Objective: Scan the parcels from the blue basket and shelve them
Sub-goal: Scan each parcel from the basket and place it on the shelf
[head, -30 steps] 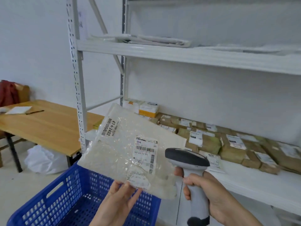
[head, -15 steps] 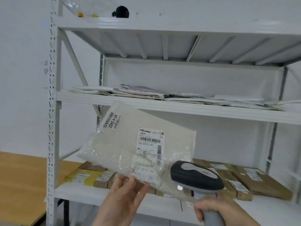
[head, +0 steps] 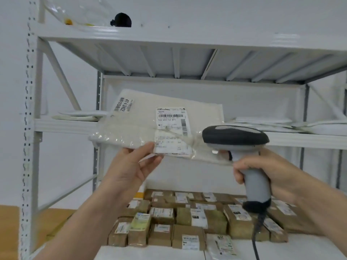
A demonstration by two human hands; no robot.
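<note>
White shelving [head: 131, 36], brown boxes [head: 187, 235] low — parcel [head: 150, 117], scanner [head: 234, 136] in front

One wide-angle head-worn camera faces forward at the shelving rack [head: 36, 91] from close range, seeing an upper shelf [head: 187, 61] from below. The left hand [head: 131, 166] and right hand [head: 274, 171] reach in from the bottom edge.

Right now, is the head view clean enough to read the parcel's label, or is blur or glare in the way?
Head view: light is soft and even, no hard shadows; the barcode label on the parcel shows its large digits, fine print smeared; faint glints on the wrap near the left hand; the shelf upright at left looks wavy.
</note>
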